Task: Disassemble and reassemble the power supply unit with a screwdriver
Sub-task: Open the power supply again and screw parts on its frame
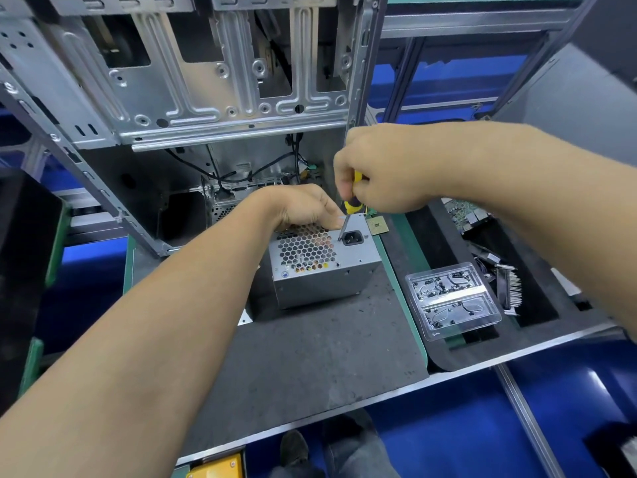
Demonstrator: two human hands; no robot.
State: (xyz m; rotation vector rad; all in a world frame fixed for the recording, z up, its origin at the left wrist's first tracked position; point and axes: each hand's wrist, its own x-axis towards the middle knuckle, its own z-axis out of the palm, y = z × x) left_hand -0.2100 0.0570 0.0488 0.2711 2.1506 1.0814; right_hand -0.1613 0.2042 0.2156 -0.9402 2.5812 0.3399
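1 power supply unit (322,267), a grey metal box, stands on the dark mat of the desk (310,357), in front of 1 open computer case (193,98) that rises behind it. The unit's face turned toward the camera carries a honeycomb vent grille on the left and 1 black power socket (352,238) on the right. The left hand (303,208) rests on the top rear edge of the unit, its fingers curled over the metal to grip it. The right hand (382,170) is curled around the yellow-and-black handle of 1 screwdriver (351,208), held nearly upright; the shaft slants down to the unit's face just left of the socket, and whether the tip sits in a screw is too small to tell. To the right, on a black foam tray (448,243), lies 1 clear plastic blister tray (452,298) with 2 compartments holding small dark parts. Beside that tray lie 1 finned heatsink (510,288) and, further back, 1 green circuit board (465,210). 1 small gold-coloured chip (378,226) sits just right of the unit.
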